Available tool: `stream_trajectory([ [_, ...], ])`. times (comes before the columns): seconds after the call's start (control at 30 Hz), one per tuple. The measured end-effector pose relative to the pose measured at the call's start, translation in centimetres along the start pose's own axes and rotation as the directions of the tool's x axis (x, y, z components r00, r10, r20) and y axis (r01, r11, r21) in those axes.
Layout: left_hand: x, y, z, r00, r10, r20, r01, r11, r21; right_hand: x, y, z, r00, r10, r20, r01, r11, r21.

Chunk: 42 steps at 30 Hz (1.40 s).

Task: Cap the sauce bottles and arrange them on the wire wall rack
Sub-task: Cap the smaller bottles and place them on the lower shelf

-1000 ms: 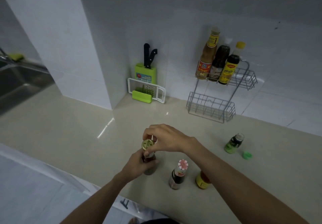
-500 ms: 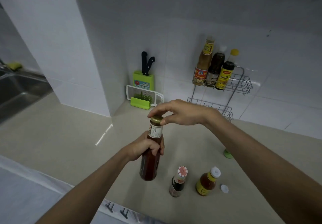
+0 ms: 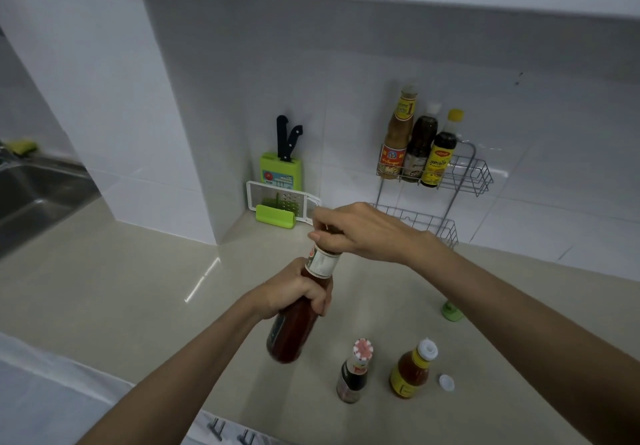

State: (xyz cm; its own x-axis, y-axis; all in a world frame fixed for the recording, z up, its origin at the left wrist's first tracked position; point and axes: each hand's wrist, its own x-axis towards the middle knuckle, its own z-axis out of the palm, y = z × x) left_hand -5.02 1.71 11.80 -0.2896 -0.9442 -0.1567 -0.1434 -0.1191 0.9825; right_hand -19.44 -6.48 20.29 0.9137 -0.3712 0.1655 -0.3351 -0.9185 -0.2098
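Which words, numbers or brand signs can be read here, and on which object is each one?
"1": neck label of the tall bottle at the left of the wire rack.
Thai script on the yellow-capped bottle: too blurred to read.
Labels of the held red sauce bottle and the knife block: unreadable.

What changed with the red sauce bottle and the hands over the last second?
The left hand lifted the red sauce bottle off the counter and tilted it; the right hand now closes over its top, hiding the gold cap. The three bottles on the wire rack stayed put.
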Motion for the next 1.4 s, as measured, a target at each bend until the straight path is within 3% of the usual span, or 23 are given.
stream_trajectory([
  [0.13, -0.9, 1.8, -0.2, 0.933, 0.022, 0.359, 0.118, 0.925, -0.361, 0.4, -0.6, -2.1, 0.995, -0.04, -0.09, 0.056, 0.98, 0.19],
  [0.23, -0.5, 2.0, -0.5, 0.857, 0.126, 0.5, 0.125, 0.89, -0.438, 0.7, -0.7, -2.6, 0.989, -0.069, -0.133, 0.097, 0.973, 0.211],
  [0.33, -0.7, 2.1, -0.4, 0.813, 0.114, 0.571, 0.19, 0.875, -0.446, 0.3, -1.1, -2.1, 0.987, -0.057, -0.153, 0.088, 0.975, 0.206],
  [0.4, -0.9, 2.3, 0.1, 0.878, 0.023, 0.478, 0.189, 0.901, -0.39, 0.0, -1.2, -1.7, 0.981, -0.051, -0.187, 0.076, 0.989, 0.125],
  [0.47, -0.9, 2.7, 0.8, 0.987, -0.093, 0.13, 0.12, 0.969, -0.216, 0.0, -0.9, -1.3, 0.975, 0.0, -0.224, -0.006, 1.0, -0.028],
  [0.53, -0.5, 2.6, 1.7, 0.946, -0.102, -0.306, 0.119, 0.992, 0.036, 0.2, -0.8, -0.6, 0.961, 0.152, -0.231, -0.174, 0.981, -0.081],
  [0.6, -0.1, 2.3, 2.4, 0.86, -0.077, -0.505, 0.182, 0.97, 0.163, 0.5, -0.8, 0.0, 0.937, 0.27, -0.223, -0.289, 0.955, -0.06],
  [0.67, 0.0, 2.1, 2.4, 0.878, -0.043, -0.477, 0.133, 0.979, 0.157, 0.5, -0.6, -0.3, 0.945, 0.252, -0.211, -0.266, 0.963, -0.042],
  [0.77, -0.8, 3.1, 1.4, 0.996, 0.047, -0.078, -0.051, 0.997, -0.052, -0.1, -0.8, -2.2, 0.986, 0.0, -0.169, -0.019, 0.993, -0.114],
  [0.83, -1.3, 3.7, 0.8, 0.99, 0.089, 0.105, -0.076, 0.989, -0.124, -0.3, -1.2, -3.1, 0.974, -0.163, -0.155, 0.123, 0.962, -0.242],
  [0.87, -1.2, 3.8, 0.6, 0.988, 0.098, 0.115, -0.087, 0.991, -0.101, -0.3, -1.2, -3.2, 0.971, -0.186, -0.152, 0.14, 0.952, -0.271],
  [0.9, -1.0, 3.8, 0.6, 0.993, 0.102, 0.065, -0.098, 0.993, -0.062, -0.2, -1.2, -3.0, 0.973, -0.174, -0.154, 0.128, 0.954, -0.271],
  [0.97, -0.2, 3.1, 1.0, 0.982, 0.095, -0.164, -0.091, 0.995, 0.034, 0.1, -1.1, -2.3, 0.986, -0.083, -0.148, 0.043, 0.966, -0.256],
  [1.1, 1.1, 0.7, 1.8, 0.814, -0.015, -0.581, 0.136, 0.977, 0.165, 0.9, -1.1, 0.3, 0.96, 0.228, -0.161, -0.256, 0.95, -0.177],
  [1.23, 1.5, -0.4, 2.5, 0.723, -0.035, -0.69, 0.365, 0.867, 0.338, 1.6, -1.3, 3.3, 0.833, 0.539, -0.125, -0.547, 0.836, -0.043],
  [1.3, 1.8, -0.6, 2.7, 0.697, -0.013, -0.717, 0.439, 0.799, 0.412, 1.9, -1.0, 4.1, 0.781, 0.621, -0.069, -0.624, 0.78, -0.051],
  [1.4, 2.0, -0.8, 2.6, 0.659, 0.031, -0.752, 0.503, 0.724, 0.471, 2.1, -0.2, 4.4, 0.719, 0.693, 0.059, -0.692, 0.705, 0.151],
])
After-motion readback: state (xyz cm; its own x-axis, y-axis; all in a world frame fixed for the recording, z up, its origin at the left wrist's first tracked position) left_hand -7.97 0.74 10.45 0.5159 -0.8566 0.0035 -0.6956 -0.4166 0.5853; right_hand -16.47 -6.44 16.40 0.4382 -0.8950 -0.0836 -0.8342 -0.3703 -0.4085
